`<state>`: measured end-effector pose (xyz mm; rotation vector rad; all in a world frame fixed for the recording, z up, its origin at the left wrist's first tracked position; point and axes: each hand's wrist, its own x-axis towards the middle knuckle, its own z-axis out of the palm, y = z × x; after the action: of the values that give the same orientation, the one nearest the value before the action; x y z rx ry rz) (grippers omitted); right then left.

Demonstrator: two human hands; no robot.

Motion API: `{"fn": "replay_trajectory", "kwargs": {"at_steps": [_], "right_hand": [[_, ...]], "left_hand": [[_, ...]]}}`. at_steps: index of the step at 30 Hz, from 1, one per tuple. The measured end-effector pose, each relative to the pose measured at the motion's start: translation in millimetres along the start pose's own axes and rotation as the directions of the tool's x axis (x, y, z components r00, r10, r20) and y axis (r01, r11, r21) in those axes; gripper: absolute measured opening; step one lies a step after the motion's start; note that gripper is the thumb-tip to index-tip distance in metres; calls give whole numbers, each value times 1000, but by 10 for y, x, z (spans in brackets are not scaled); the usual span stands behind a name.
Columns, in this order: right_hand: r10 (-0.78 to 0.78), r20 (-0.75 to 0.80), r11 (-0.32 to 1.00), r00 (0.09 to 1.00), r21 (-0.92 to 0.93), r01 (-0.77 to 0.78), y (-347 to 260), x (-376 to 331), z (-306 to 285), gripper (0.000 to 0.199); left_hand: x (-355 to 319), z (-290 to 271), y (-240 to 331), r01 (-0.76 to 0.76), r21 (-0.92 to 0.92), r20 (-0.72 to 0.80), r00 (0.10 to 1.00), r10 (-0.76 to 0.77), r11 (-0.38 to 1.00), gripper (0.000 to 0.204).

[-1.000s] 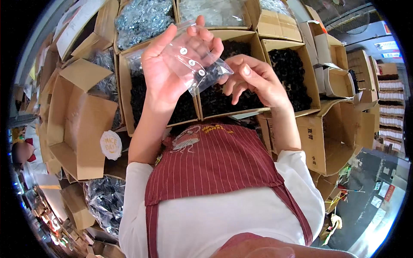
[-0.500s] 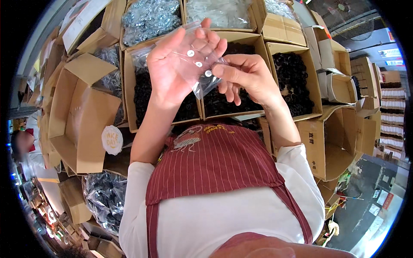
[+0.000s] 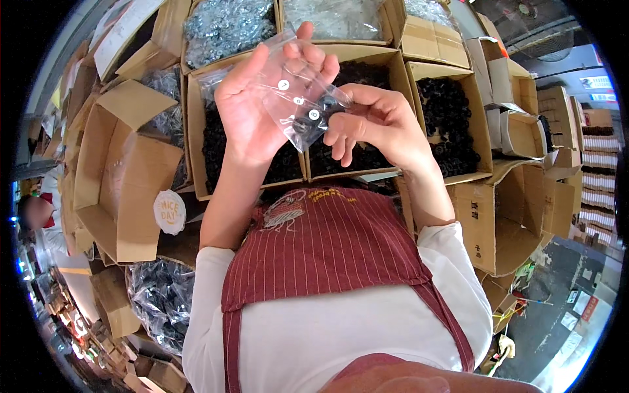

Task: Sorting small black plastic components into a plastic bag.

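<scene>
A small clear plastic bag (image 3: 275,98) lies across the palm and half-curled fingers of my left hand (image 3: 252,118), which supports it from behind. Three small round white marks run down the bag. Several black round pieces (image 3: 305,124) show through the plastic in its lower part. My right hand (image 3: 383,121) is closed at the bag's right edge, thumb and fingers against a black round piece (image 3: 329,103). Whether that piece is inside the bag or in front of it, I cannot tell. Both hands are above open cartons of black parts.
Below my hands stands a divided carton (image 3: 252,182) of black parts; another carton (image 3: 481,124) of them is at the right. Bagged metallic parts (image 3: 229,29) and clear bags (image 3: 334,19) fill boxes behind. A carton (image 3: 98,190) stands open at the left. A person (image 3: 39,213) is at the far left.
My right hand has shifted slightly, and the bag's lower part now faces me more. More black round pieces show in or at it. My left hand has moved a little to the left.
</scene>
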<state>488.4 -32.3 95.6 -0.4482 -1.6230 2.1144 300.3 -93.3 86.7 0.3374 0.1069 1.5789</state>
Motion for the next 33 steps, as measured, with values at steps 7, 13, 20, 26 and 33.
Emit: {"fn": "replay_trajectory", "kwargs": {"at_steps": [7,13,20,26,33], "right_hand": [[-8,12,1000,1000,-5,8,55,22,51,21],[1,26,1000,1000,-18,0,155,71,5,24],[124,-102,501,987,-852,-151,1117,216,-1010,53],[582,-59,46,811,-993,-106,1485,25,-828,88],[613,132,194,779,-981,14,1420,-107,-879,74]], "left_hand": [[19,-100,-25,19,-95,119,993,-8,995,54],[35,-197,-30,-13,-56,162,987,21,998,56],[189,-489,11,-210,523,-179,920,348,826,41],[348,-1092,-228,-61,628,-306,898,318,776,45],[300,-1157,-387,57,747,-305,915,265,662,41]]}}
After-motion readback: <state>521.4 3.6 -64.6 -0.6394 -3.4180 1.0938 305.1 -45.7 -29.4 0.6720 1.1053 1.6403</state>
